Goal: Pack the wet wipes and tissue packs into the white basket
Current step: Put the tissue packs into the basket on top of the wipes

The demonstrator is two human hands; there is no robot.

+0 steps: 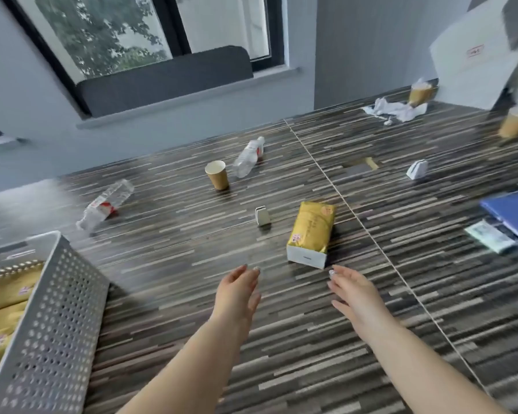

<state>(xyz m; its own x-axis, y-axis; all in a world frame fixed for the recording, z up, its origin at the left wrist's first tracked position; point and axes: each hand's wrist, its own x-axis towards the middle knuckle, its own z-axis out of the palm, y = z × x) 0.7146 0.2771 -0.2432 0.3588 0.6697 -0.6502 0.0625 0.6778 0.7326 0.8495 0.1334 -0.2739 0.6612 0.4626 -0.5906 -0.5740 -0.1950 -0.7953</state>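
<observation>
A gold tissue pack lies on the striped table, just beyond both hands. My left hand hovers open a little left of and below the pack, holding nothing. My right hand is open too, its fingertips close to the pack's near white end, apart from it. The white perforated basket stands at the lower left, with two gold tissue packs inside. A green-white wet wipes pack lies at the right, beside a blue folder.
Two plastic bottles lie on the table. A paper cup stands mid-table, two small white clips nearby. A blue folder, crumpled tissue, more cups and a white box sit at the right.
</observation>
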